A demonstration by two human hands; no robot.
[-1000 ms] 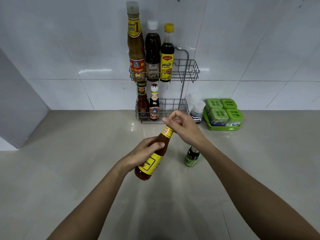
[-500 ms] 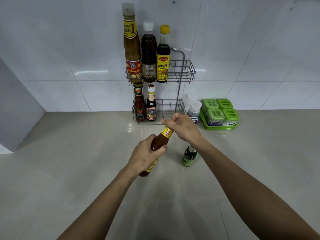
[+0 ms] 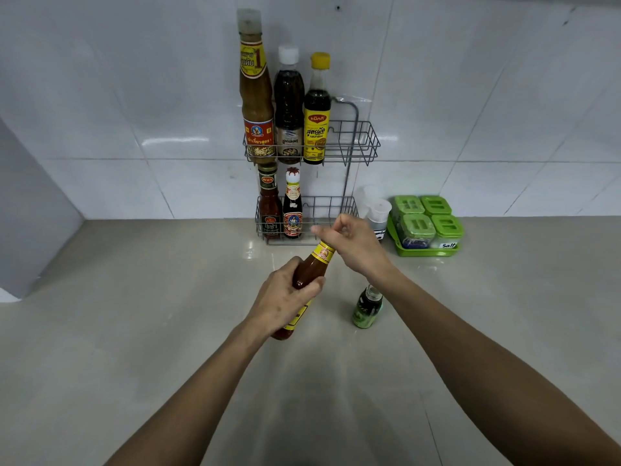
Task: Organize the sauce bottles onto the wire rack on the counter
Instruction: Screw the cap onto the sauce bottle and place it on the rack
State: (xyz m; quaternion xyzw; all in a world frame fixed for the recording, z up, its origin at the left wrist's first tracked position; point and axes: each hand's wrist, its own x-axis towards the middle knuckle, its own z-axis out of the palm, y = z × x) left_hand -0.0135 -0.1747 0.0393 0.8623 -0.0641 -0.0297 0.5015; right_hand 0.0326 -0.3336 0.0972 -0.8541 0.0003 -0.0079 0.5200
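Note:
A two-tier grey wire rack [image 3: 364, 142] stands against the tiled wall. Its top tier holds three tall bottles: a tan sauce bottle [image 3: 256, 95], a dark white-capped bottle [image 3: 289, 109] and a yellow-labelled bottle [image 3: 316, 116]. The lower tier holds a red chilli sauce bottle [image 3: 270, 210] and a dark bottle [image 3: 292, 210]. I hold a brown sauce bottle with a yellow label [image 3: 312, 267] tilted above the counter. My left hand [image 3: 285, 297] wraps its body, and my right hand [image 3: 353, 243] grips its cap end. A small green bottle [image 3: 367, 309] stands on the counter under my right forearm.
A green tray of green-lidded seasoning jars [image 3: 425, 227] sits right of the rack, with a small white-capped container [image 3: 378, 213] between them. The beige counter [image 3: 134, 331] spreads left and forward. A grey wall panel [image 3: 30, 213] bounds the far left.
My left hand has slid up over the bottle's body and now covers most of the label. The bottle has moved slightly toward the rack, and my right hand stays on the cap.

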